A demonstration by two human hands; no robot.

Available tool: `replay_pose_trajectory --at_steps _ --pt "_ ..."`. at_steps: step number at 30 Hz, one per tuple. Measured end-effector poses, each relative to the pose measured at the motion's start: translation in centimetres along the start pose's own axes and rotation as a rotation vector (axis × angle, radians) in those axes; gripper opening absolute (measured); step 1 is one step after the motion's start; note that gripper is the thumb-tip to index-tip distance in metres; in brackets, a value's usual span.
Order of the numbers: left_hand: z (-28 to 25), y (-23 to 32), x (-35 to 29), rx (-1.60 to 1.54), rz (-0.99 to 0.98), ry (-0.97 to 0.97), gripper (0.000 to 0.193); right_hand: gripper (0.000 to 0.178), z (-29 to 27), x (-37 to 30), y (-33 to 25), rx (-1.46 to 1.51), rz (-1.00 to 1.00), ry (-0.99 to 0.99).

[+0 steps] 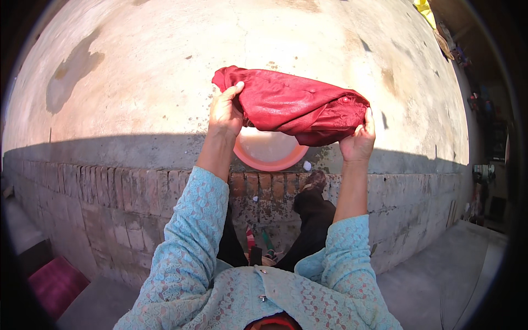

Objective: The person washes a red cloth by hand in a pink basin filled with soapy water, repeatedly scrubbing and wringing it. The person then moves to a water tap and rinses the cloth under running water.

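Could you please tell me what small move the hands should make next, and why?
Perhaps lower the bunched red cloth into the round pink basin: the bare left hand and right hand hold its two ends, and it partly hides the basin, where pale, cloudy liquid shows.

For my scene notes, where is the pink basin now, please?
In the head view, the pink basin is near the centre, beside the brick edge, just left of a small white lump, partly hidden by the red cloth.
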State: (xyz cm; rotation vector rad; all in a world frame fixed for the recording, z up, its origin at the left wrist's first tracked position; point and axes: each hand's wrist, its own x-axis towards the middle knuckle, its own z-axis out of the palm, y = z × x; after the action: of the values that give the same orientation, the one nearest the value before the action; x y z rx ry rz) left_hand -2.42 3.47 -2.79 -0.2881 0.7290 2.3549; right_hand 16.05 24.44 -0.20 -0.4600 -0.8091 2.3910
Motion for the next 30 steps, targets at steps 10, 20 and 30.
replay_pose_trajectory --at_steps 10,20,30 --pt "-1.8 0.4 1.1 0.304 0.156 -0.119 0.032 0.042 -0.3 -0.3 -1.5 0.005 -0.103 -0.002" --pt "-1.1 0.7 0.6 0.380 0.238 0.087 0.040 0.041 0.7 -0.7 -1.5 0.052 -0.047 -0.226" --pt "-2.4 -2.6 1.3 1.045 0.433 0.177 0.062 0.036 1.9 -0.8 0.3 0.048 0.002 -0.128"
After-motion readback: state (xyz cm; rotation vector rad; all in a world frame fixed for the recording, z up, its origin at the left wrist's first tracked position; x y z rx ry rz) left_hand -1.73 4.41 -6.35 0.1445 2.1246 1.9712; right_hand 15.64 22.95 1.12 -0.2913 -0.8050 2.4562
